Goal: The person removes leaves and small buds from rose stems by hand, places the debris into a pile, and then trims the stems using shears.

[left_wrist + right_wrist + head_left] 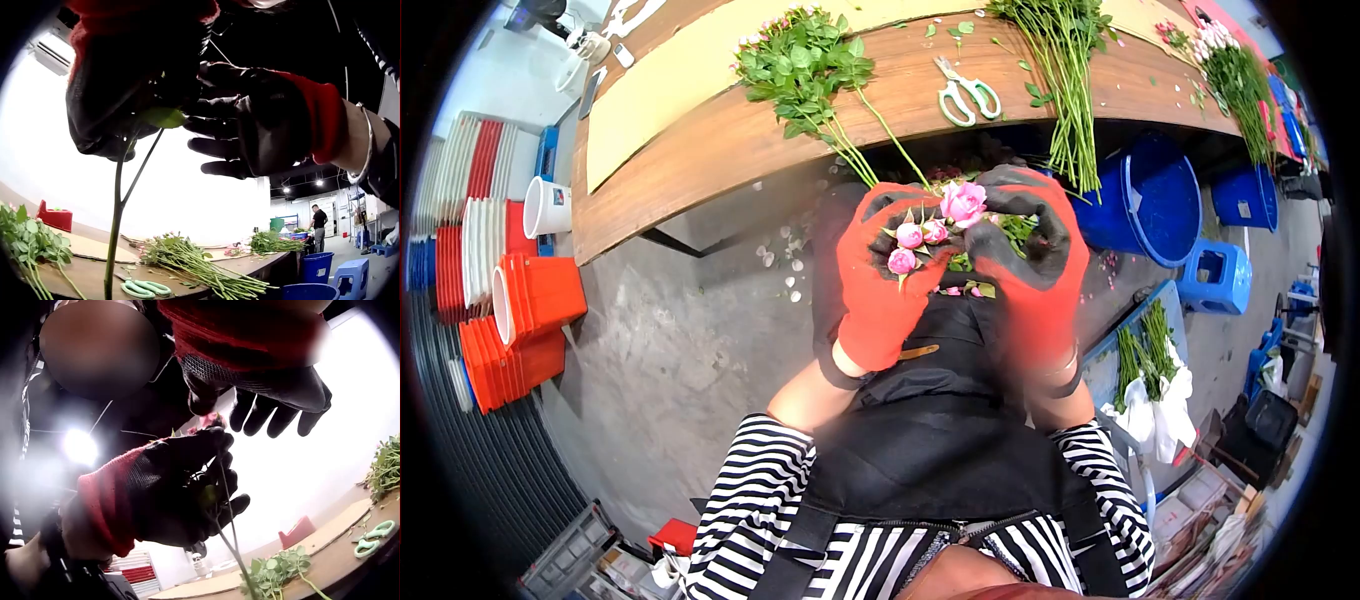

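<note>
My left hand (885,285), in a red glove with a dark palm, grips a branching rose stem (115,225) below its flowers. Pink roses (910,236) of several sizes rise over the gloved fingers, with the largest bloom (965,203) between the two hands. My right hand (1040,255), gloved alike, is beside that bloom, thumb close to it. In the right wrist view its fingers (281,422) hang spread and loosely bent, holding nothing visible. A green leaf (162,117) shows on the stem under the left hand.
Ahead on the wooden table (700,165) lie leafy roses (800,75), pale-green-handled scissors (967,95) and a bundle of stems (1065,90). Blue buckets (1145,200) and a blue stool (1215,275) stand to the right, orange crates (520,320) to the left. Another person (319,222) stands far off.
</note>
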Tool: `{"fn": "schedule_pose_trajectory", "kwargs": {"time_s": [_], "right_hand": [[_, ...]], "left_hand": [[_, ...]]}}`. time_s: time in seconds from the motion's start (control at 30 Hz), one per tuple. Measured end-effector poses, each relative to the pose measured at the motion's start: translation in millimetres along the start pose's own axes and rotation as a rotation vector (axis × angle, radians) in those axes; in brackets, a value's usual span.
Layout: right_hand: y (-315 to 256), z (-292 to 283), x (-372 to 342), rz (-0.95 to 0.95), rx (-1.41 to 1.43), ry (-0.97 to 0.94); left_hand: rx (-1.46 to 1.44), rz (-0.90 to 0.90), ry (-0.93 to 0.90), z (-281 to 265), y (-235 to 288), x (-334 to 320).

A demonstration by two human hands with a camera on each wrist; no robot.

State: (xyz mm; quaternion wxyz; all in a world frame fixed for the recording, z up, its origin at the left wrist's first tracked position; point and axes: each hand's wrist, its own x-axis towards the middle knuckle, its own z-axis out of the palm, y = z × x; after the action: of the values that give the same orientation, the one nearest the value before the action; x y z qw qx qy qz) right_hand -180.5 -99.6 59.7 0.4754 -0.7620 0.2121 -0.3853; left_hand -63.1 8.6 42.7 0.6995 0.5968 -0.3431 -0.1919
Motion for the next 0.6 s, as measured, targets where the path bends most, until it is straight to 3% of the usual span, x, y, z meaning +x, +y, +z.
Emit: {"fn": "schedule_pose_trajectory", "kwargs": {"time_s": [0.17,0.27,0.37,0.4,0.5,0.6], "right_hand": [[-11.9,5.8,-3.8,0.245,0.166,0.008],[-4.5,6.6,-2.0,0.256,0.341,-0.016],[10.3,5.6,0.9,0.487,0.785,0.002],[13.8,8.6,0.9,0.445,0.790,0.057],[9.4,8.9,10.9,0.349,0.659,0.197],[-9.8,-2.6,11.1,0.205,0.276,0.098]], "left_hand": [[-0.064,-0.008,-0.017,0.8,-1.5,-0.9],[-0.157,-0.120,-0.062,-3.4,-2.0,0.7],[-0.366,-0.252,-0.038,-0.5,-2.8,0.9],[-0.449,-0.293,-0.013,0.4,-3.0,1.1],[-0.256,-0.231,-0.049,-4.6,2.2,4.4],[-0.162,-0.191,-0.077,-6.4,-2.2,3.3]]}}
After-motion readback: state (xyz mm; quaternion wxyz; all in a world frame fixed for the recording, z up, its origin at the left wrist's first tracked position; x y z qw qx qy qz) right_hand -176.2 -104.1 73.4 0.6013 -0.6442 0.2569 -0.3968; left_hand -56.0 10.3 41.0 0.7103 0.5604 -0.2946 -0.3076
